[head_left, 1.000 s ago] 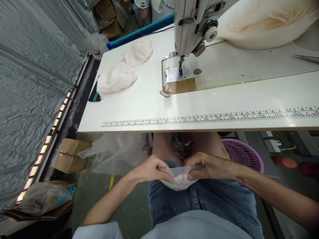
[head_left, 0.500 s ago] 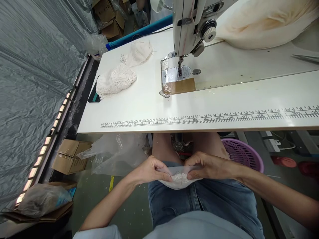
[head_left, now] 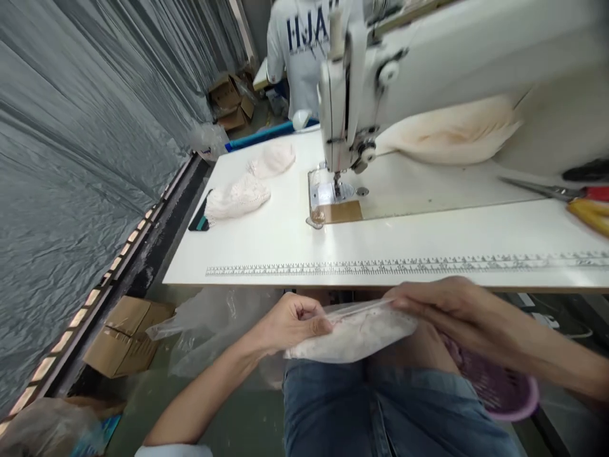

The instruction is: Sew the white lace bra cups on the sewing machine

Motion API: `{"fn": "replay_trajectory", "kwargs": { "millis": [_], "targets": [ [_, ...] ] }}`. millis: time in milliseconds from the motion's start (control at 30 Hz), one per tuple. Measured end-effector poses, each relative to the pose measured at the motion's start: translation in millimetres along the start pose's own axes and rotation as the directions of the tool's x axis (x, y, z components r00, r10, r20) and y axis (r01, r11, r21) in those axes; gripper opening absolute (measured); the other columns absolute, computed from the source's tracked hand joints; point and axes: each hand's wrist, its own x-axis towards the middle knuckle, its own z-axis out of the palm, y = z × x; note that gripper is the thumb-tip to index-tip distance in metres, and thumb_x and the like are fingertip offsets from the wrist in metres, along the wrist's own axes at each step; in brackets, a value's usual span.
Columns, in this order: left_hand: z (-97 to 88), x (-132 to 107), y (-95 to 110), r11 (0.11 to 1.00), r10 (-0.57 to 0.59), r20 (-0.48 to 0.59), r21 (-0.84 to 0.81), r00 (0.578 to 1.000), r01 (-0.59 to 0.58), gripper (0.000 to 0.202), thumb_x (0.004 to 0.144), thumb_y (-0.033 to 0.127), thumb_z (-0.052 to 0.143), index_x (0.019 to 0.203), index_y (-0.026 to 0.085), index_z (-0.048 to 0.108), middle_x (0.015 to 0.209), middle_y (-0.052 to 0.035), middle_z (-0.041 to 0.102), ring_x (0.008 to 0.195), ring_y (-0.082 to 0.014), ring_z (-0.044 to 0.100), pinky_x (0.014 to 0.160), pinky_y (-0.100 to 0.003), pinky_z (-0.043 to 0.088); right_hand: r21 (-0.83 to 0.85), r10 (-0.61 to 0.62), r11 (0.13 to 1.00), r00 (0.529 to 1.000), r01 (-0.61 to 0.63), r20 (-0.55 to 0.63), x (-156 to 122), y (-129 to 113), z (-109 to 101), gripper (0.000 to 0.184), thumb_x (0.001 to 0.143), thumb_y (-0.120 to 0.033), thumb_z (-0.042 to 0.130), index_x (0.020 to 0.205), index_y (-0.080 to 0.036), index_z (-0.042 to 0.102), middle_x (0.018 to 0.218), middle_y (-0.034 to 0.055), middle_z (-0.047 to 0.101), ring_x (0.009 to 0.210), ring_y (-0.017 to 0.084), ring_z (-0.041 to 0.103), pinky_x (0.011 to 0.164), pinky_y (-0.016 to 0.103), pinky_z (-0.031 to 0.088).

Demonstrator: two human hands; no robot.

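Both my hands hold a small clear plastic bag [head_left: 354, 333] with white lace inside, just above my lap and below the table's front edge. My left hand [head_left: 290, 320] pinches the bag's left end with closed fingers. My right hand [head_left: 445, 304] grips the bag's top right edge, fingers pressed together. The bag is stretched out flat between them.
A white sewing table [head_left: 285, 244] with a printed ruler [head_left: 380, 265] holds the sewing machine [head_left: 356, 95], two white lace pieces [head_left: 238, 197], cream fabric [head_left: 447, 136] and scissors [head_left: 547, 188]. A purple basket [head_left: 495, 387] sits at my right knee. Loose plastic [head_left: 209, 324], boxes [head_left: 126, 333], another person [head_left: 299, 44] behind.
My hands lifted and pulled apart, spreading the bag wider; the right hand moved right. My head tilted up, so the table and machine sit lower in view and a person appears behind.
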Motion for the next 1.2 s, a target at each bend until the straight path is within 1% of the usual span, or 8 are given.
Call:
{"fn": "replay_trajectory", "kwargs": {
  "millis": [133,267,433,600,700,833,1000,1200],
  "targets": [
    [-16.4,23,59,0.992,0.118,0.091,0.030,0.989,-0.121,0.039,0.063,0.046,0.076,0.071,0.009,0.066,0.058,0.0010,0.055,0.053,-0.0055,0.045,0.047,-0.017,0.033,-0.357,-0.086,0.933,0.945,-0.035,-0.317,4,-3,-85,0.045,0.085,-0.061,0.042,0.078,-0.024,0.065,0.072,0.0064,0.068,0.064,0.023,0.058,0.060,0.033,0.043],
    [-32.3,42,107,0.946,0.193,0.251,0.207,0.949,-0.248,0.029,0.067,0.038,0.076,0.079,0.012,0.071,0.071,-0.0035,0.065,0.065,-0.0093,0.056,0.059,-0.019,0.044,-0.742,-0.312,0.593,0.760,-0.313,-0.570,-1,-6,-119,0.071,0.084,-0.069,0.018,0.087,-0.018,0.067,0.080,0.0203,0.067,0.075,0.038,0.059,0.072,0.055,0.040],
    [-43.7,54,146,0.912,0.124,0.410,0.312,0.903,-0.267,0.031,0.065,0.040,0.077,0.080,0.013,0.073,0.077,-0.0046,0.070,0.076,-0.0139,0.063,0.073,-0.023,0.050,-0.470,-0.242,0.862,0.969,0.190,-0.052,32,-21,-76,0.070,0.071,-0.061,0.064,0.129,-0.025,0.050,0.121,0.0089,0.060,0.108,0.030,0.054,0.089,0.041,0.043],
    [-57.4,46,174,0.803,0.236,0.333,0.462,0.913,-0.377,0.027,0.070,0.035,0.074,0.083,0.012,0.071,0.078,-0.0043,0.070,0.077,-0.0141,0.063,0.073,-0.023,0.049,-0.234,-0.200,0.950,0.979,0.206,0.048,67,-49,-80,0.036,0.079,-0.054,0.058,0.079,-0.018,0.065,0.077,0.0024,0.065,0.077,0.020,0.060,0.068,0.029,0.044],
    [-59.3,42,162,0.629,0.407,0.268,0.611,0.873,-0.481,0.020,0.077,0.032,0.068,0.084,0.013,0.070,0.080,-0.0041,0.070,0.079,-0.0149,0.064,0.074,-0.023,0.047,-0.522,-0.355,0.814,0.930,0.254,-0.101,58,-55,-87,0.028,0.087,-0.044,0.053,0.075,-0.019,0.062,0.070,0.0013,0.062,0.068,0.017,0.056,0.071,0.030,0.038],
    [-45.2,53,101,0.317,0.535,0.260,0.820,0.804,-0.476,0.014,0.086,0.021,0.056,0.082,0.018,0.068,0.083,-0.0025,0.072,0.082,-0.0151,0.064,0.082,-0.026,0.043,-0.730,-0.401,0.606,0.914,0.316,0.063,39,-39,-67,0.028,0.094,-0.029,0.041,0.075,-0.020,0.058,0.068,0.0008,0.061,0.061,0.014,0.054,0.074,0.034,0.032],
    [-21.3,58,35,0.011,0.673,0.344,0.881,0.655,-0.474,0.021,0.090,0.012,0.043,0.085,0.016,0.064,0.108,-0.0060,0.067,0.095,-0.0160,0.061,0.092,-0.033,0.038,-0.628,-0.267,0.731,0.959,0.267,0.096,37,-17,-38,0.030,0.096,-0.034,0.038,0.083,-0.020,0.061,0.072,0.0024,0.065,0.063,0.015,0.055,0.069,0.031,0.034],
    [-11.2,59,20,-0.104,0.777,0.355,0.887,0.520,-0.450,0.021,0.091,0.010,0.041,0.090,0.017,0.061,0.099,-0.0021,0.068,0.088,-0.0121,0.060,0.084,-0.030,0.040,-0.642,-0.275,0.734,0.961,0.221,0.016,64,-8,-21,0.018,0.093,-0.025,0.045,0.092,-0.019,0.062,0.084,0.0045,0.063,0.066,0.016,0.054,0.069,0.032,0.036]
  ]
}}
